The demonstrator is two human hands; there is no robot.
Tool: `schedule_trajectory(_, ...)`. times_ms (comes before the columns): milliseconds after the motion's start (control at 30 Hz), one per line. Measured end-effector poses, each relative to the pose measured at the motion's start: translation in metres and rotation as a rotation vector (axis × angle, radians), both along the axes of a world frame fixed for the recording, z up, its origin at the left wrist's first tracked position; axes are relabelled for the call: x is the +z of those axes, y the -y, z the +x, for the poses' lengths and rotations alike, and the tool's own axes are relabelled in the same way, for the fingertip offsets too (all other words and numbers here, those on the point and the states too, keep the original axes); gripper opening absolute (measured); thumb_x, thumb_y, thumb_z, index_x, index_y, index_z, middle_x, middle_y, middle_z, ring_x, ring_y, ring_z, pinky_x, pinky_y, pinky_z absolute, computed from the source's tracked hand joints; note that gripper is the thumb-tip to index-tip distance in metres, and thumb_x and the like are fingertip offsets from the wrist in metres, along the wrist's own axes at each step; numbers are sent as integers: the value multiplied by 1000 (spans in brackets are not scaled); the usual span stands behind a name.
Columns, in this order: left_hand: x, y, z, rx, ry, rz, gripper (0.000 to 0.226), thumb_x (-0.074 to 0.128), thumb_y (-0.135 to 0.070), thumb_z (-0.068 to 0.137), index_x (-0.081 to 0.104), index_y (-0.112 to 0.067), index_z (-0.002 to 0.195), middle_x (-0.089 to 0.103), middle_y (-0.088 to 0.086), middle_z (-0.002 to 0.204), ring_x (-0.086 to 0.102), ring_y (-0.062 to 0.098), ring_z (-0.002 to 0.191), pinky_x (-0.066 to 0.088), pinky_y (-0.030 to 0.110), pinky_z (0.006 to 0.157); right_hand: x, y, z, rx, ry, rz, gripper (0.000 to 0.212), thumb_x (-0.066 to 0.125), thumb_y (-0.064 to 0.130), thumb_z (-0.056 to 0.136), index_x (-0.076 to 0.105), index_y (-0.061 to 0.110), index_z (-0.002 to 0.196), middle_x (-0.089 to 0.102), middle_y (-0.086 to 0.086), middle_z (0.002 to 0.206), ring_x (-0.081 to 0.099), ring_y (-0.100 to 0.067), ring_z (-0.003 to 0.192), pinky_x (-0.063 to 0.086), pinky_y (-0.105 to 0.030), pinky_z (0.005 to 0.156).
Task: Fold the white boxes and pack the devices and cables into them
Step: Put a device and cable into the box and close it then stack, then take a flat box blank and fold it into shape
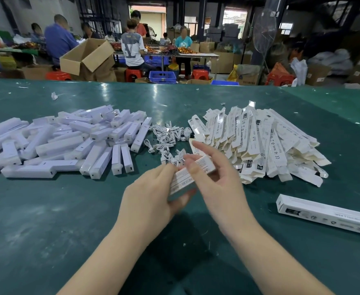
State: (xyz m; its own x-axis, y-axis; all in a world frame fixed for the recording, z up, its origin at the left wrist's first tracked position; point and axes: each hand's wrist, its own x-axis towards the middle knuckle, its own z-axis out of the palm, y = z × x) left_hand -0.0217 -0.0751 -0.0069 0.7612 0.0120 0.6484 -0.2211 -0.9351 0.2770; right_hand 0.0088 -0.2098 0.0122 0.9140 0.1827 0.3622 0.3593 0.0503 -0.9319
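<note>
My left hand (151, 194) grips the near end of a white printed box (185, 179) held above the green table (47, 220). My right hand (215, 182) holds the same box at its far end, thumb and curled fingers around it, index finger stretched out. A pile of white devices (68, 143) lies at the left. Small coiled white cables (168, 137) are heaped in the middle behind my hands. Flat unfolded white boxes (260, 143) are stacked in a fan at the right.
One closed, folded white box (326, 213) lies at the right near the table's edge. Small paper scraps dot the table. Beyond the far edge people sit at other tables among cardboard cartons, red stools and a blue crate (162, 77).
</note>
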Motion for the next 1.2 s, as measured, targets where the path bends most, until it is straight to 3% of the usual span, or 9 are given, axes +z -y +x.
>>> schedule_trajectory(133,-1,-5,3,-104,-88,-70,52,48,-61,85,62,-21,114,63,-11,99,59,13,87,47,26,70,21,30,20,-195,-102,-10,2,69,26,87,70,26,88,71,-12,95,66,-32,91,56,-47,87)
schedule_trajectory(267,-4,-5,2,-289,-143,-174,45,49,-56,87,63,-26,117,53,-19,95,52,3,79,44,20,71,37,76,18,-144,20,-591,15,70,46,78,70,45,93,67,27,99,54,11,94,41,-21,83)
schedule_trajectory(333,-6,-2,2,-364,-207,-186,44,52,-56,86,63,-31,119,52,-19,95,53,2,81,44,19,72,33,84,5,-87,148,-921,32,69,54,73,67,52,104,62,30,103,50,7,103,39,-24,92)
schedule_trajectory(467,-11,7,-1,-554,-321,-253,48,58,-59,87,57,-39,131,54,-25,108,53,-3,101,39,10,85,16,93,-18,30,228,-1140,31,70,32,83,67,41,113,65,16,97,55,-6,94,42,-32,89)
schedule_trajectory(567,-12,9,-1,-540,-308,-268,54,42,-71,88,45,-48,136,46,-33,124,49,-3,114,43,17,93,8,134,-27,-181,243,-1225,29,74,28,81,67,39,107,60,17,88,52,-13,84,39,-33,84)
schedule_trajectory(667,-13,5,0,-474,-262,-262,48,38,-67,91,51,-46,132,46,-33,124,48,-2,116,45,20,90,4,167,-26,-447,-15,-1527,51,57,28,86,44,48,131,42,18,123,35,-11,110,32,-37,103)
schedule_trajectory(800,-17,3,1,-454,-260,-255,39,42,-58,91,59,-43,123,48,-33,122,49,-3,114,46,19,87,-8,180,-12,-393,-322,-1519,87,45,15,85,-3,57,145,-9,15,160,-3,-22,148,20,-66,111)
schedule_trajectory(933,-17,2,2,-440,-273,-274,33,45,-53,91,66,-39,112,52,-30,118,50,-2,112,44,20,90,-9,187,7,-372,-279,-1510,83,39,2,84,16,55,144,21,23,152,10,-13,145,16,-69,111)
schedule_trajectory(1200,-20,-3,8,-317,-248,-288,13,58,-27,93,70,-30,98,59,-24,100,55,0,102,42,17,88,8,171,29,-455,3,-1461,80,46,-5,76,44,50,134,42,20,143,36,-12,134,23,-44,113)
